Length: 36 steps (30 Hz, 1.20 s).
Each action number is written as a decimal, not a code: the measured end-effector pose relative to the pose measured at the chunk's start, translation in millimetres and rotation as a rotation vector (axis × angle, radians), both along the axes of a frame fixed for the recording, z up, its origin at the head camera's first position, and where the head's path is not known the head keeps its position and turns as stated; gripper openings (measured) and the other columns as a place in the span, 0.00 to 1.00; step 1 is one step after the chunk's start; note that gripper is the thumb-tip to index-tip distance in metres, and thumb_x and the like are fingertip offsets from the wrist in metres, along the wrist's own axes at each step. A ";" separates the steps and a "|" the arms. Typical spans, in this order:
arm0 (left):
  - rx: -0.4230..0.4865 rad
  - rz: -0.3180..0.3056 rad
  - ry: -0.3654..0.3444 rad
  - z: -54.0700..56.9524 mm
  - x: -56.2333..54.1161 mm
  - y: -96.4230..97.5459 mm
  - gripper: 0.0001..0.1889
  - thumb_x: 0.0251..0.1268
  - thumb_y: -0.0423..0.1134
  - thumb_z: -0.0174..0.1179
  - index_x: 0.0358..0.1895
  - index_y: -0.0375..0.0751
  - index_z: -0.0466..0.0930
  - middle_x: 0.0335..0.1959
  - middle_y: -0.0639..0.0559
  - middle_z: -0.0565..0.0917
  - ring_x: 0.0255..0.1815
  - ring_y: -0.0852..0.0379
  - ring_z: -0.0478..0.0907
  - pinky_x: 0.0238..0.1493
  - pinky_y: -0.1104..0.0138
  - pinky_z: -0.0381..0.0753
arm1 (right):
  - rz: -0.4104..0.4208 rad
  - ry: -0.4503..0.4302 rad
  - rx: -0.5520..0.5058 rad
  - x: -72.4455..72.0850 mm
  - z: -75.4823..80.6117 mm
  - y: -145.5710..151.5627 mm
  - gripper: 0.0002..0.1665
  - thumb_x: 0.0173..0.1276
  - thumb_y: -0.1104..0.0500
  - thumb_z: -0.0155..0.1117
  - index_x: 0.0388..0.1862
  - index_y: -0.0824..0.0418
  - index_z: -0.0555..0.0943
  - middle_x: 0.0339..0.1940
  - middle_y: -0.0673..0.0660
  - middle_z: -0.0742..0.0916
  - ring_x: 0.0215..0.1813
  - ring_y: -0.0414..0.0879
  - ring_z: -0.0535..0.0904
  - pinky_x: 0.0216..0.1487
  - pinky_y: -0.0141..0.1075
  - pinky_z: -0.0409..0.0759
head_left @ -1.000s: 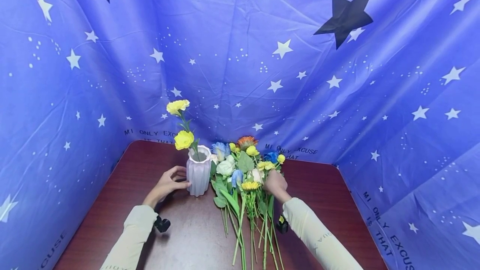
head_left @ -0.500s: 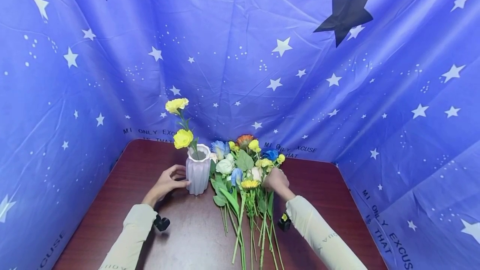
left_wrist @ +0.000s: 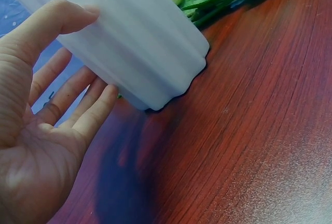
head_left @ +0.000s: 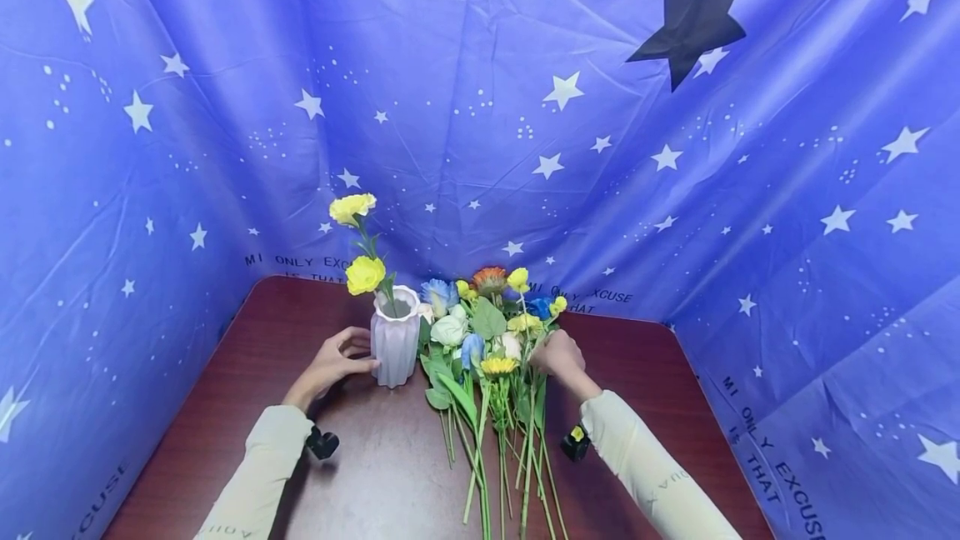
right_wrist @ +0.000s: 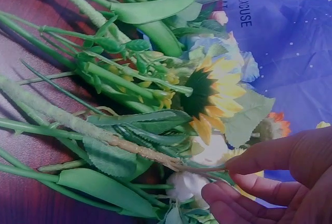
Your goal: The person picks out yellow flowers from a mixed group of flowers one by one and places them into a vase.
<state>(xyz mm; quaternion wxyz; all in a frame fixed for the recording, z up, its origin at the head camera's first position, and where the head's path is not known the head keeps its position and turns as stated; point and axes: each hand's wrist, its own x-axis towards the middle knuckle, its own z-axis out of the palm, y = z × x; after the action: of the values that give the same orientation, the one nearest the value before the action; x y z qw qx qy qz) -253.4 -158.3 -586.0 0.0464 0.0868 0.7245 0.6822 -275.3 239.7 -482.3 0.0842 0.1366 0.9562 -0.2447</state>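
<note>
A pale lilac fluted vase (head_left: 395,348) stands upright at the left of a flower pile, with a two-bloom yellow flower stem (head_left: 366,275) in it leaning left. My left hand (head_left: 335,365) holds the vase from its left side; in the left wrist view the thumb (left_wrist: 78,19) lies on the near face and the other fingers reach along the far side. At the pile's right side, my right hand (head_left: 558,354) pinches a thin brownish stem (right_wrist: 140,151) between thumb and forefinger. Small yellow blooms (head_left: 517,279) appear just above this hand; the link to the stem is partly hidden.
The pile holds white, blue and orange flowers (head_left: 489,280), plus a sunflower (right_wrist: 215,97), their green stems (head_left: 483,473) pointing toward the front edge. All lie on a dark red wooden table (head_left: 360,457). A blue star-print cloth (head_left: 450,107) hangs around the back and sides.
My right hand has shifted slightly to the right and up. A small yellow bloom above the pile has risen away from the others. The left hand stays at the vase.
</note>
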 end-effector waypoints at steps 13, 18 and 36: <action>0.011 -0.011 0.009 1.9 -1.5 -0.4 0.30 0.56 0.28 0.73 0.61 0.23 0.71 0.57 0.30 0.78 0.50 0.60 0.80 0.50 0.73 0.83 | 0.000 -0.046 -0.056 -1.8 2.9 0.3 0.23 0.55 0.69 0.56 0.08 0.49 0.63 0.10 0.51 0.79 0.14 0.42 0.74 0.14 0.31 0.58; 0.018 -0.013 0.006 2.5 -0.6 -0.8 0.30 0.57 0.28 0.73 0.61 0.24 0.71 0.57 0.29 0.77 0.51 0.58 0.80 0.50 0.73 0.83 | -0.007 -0.033 -0.105 0.4 5.1 0.1 0.23 0.53 0.69 0.60 0.07 0.51 0.66 0.09 0.50 0.77 0.13 0.42 0.70 0.15 0.30 0.59; 0.015 -0.005 -0.003 1.1 -0.3 -0.8 0.31 0.56 0.29 0.73 0.62 0.24 0.71 0.57 0.29 0.78 0.51 0.58 0.80 0.51 0.73 0.82 | -0.068 0.020 -0.284 2.5 5.7 -1.7 0.08 0.49 0.72 0.67 0.17 0.62 0.84 0.15 0.53 0.85 0.24 0.50 0.85 0.23 0.35 0.80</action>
<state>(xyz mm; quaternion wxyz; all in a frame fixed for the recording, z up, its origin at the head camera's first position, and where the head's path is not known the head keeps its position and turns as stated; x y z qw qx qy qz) -253.8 -159.1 -584.9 0.0485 0.0879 0.7191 0.6876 -272.9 238.0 -476.6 0.0846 0.1534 0.9076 -0.3815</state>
